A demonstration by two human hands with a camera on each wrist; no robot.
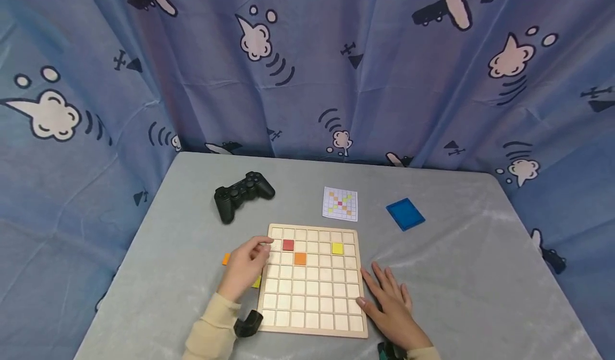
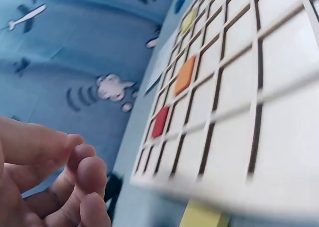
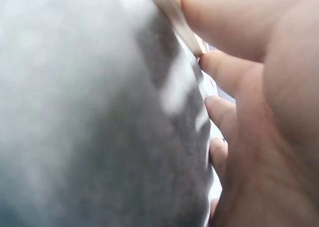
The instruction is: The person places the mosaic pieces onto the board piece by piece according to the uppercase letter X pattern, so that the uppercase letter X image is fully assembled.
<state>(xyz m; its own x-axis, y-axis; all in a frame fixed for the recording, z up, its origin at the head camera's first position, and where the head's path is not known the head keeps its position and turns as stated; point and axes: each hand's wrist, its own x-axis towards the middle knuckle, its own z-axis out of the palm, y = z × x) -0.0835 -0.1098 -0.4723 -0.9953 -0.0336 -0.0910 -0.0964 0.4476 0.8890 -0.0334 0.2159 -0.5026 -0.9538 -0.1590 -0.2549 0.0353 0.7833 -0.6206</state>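
A wooden grid board (image 1: 312, 334) lies on the table between my hands. In its cells sit a red tile (image 1: 288, 245), an orange tile (image 1: 300, 258) and a yellow tile (image 1: 338, 249). My left hand (image 1: 246, 264) hovers at the board's upper left edge, fingers loosely bent; no tile shows between thumb and fingertips (image 2: 91, 174) in the left wrist view. Beside the board, partly under that hand, are another orange tile (image 1: 226, 259) and another yellow tile (image 1: 257, 282). My right hand (image 1: 391, 306) rests with spread fingers along the right edge, thumb touching the frame.
Behind the board lie a black game controller (image 1: 244, 193), a printed card (image 1: 340, 204) with a coloured square pattern, and a blue square tray (image 1: 405, 214). The grey table (image 1: 480, 253) ends at a blue patterned curtain (image 1: 307, 82).
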